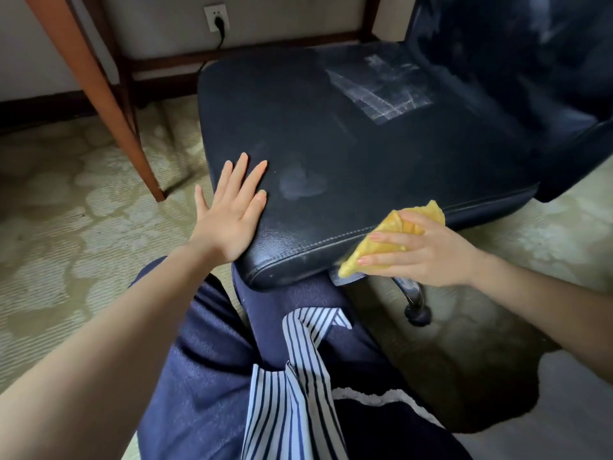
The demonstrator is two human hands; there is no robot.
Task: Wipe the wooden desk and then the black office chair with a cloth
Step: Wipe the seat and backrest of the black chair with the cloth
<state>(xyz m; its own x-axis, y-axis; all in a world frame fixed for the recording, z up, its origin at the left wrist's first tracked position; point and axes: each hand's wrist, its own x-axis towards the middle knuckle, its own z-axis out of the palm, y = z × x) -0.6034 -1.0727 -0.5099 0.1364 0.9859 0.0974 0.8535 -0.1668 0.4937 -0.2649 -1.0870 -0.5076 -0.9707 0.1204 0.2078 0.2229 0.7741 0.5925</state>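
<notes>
At the near edge of the black office chair (365,144) seat, the yellow cloth (389,225) (bunched to a wedge) runs lower-left to upper-right, gripped beneath the right hand (428,254); the left hand (229,214) rests flat, fingers straight, on the seat.

Bunched yellow cloth (393,242) against the stitched near seat edge of the dusty black office chair (348,134).
</notes>
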